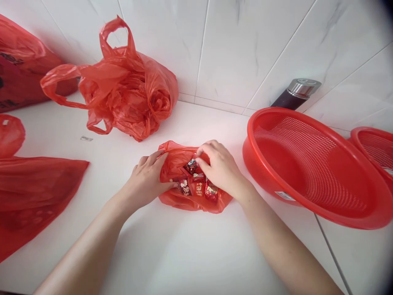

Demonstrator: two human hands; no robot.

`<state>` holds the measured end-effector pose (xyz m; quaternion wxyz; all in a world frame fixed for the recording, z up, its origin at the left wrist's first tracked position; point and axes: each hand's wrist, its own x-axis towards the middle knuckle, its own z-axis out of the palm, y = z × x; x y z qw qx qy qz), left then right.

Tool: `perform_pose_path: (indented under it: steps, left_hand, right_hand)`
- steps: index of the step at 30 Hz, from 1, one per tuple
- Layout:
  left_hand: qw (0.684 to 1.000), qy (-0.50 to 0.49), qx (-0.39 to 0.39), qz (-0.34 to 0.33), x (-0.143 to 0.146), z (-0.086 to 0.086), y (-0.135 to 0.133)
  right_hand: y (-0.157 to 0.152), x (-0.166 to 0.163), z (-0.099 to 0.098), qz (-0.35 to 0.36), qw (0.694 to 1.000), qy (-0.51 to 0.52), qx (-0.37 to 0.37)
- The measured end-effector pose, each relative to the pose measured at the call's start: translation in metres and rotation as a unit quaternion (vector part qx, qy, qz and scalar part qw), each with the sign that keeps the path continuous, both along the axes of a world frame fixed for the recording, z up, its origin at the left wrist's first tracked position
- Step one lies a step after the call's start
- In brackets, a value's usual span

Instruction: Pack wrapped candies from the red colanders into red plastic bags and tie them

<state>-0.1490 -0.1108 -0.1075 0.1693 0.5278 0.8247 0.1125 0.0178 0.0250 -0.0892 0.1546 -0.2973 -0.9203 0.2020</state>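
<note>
Your left hand (146, 180) is pinching the rim of a small red bag (175, 164) on the white counter (190, 254), holding it open. Your right hand (219, 168) is closing its fingertips on wrapped candies (196, 186) inside, just beside a red colander (310, 164).

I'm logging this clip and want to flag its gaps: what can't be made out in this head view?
- Wrapped sweets in the small red bag: print too small to read; the count is hidden by the bag and the right hand.
- Left hand: its fingertips are tucked under the bag's edge.
- Knotted red bag: contents hidden by the plastic.
- Dark bottle: lower part hidden behind the red colander.
- Second colander: cut off by the right edge.
</note>
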Motion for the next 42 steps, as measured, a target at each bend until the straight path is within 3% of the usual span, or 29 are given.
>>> perform_pose_path:
  steps: [3, 6, 10, 16, 19, 21, 25, 31, 38, 42]
  left_hand:
    - [0.999, -0.021, -0.030, -0.019, -0.002, 0.004, -0.003]
    - [0.998, -0.024, -0.043, -0.041, -0.004, 0.006, -0.007]
    - [0.997, -0.006, -0.051, -0.050, -0.005, 0.006, -0.009]
    - [0.997, -0.009, -0.046, -0.055, -0.006, 0.007, -0.009]
    - [0.998, -0.022, -0.030, -0.054, -0.007, 0.011, -0.011]
    - [0.998, -0.023, -0.019, -0.048, -0.007, 0.013, -0.013]
    - [0.999, -0.017, -0.021, -0.037, -0.005, 0.014, -0.014]
    - [0.999, -0.026, -0.003, -0.034, -0.004, 0.013, -0.013]
    - [0.998, -0.023, 0.049, -0.038, -0.003, 0.009, -0.011]
    - [0.986, -0.051, 0.160, 0.004, 0.001, 0.013, -0.007]
  right_hand:
    - [-0.019, -0.002, 0.000, 0.119, 0.988, -0.073, -0.066]
    - [-0.033, -0.006, -0.005, 0.160, 0.977, -0.140, -0.021]
    - [-0.032, -0.008, -0.008, 0.137, 0.982, -0.134, 0.005]
    - [-0.011, 0.002, 0.005, 0.081, 0.979, -0.002, -0.187]
    - [-0.009, 0.005, 0.007, 0.080, 0.969, -0.017, -0.232]
    - [-0.012, 0.003, 0.007, 0.073, 0.975, -0.049, -0.205]
    - [-0.014, -0.001, 0.005, 0.017, 0.998, -0.029, -0.061]
    - [-0.008, -0.002, 0.005, 0.004, 0.997, -0.045, -0.057]
    - [-0.009, -0.001, 0.001, 0.010, 0.990, -0.021, -0.141]
    - [-0.005, 0.000, 0.004, 0.032, 0.962, 0.074, -0.260]
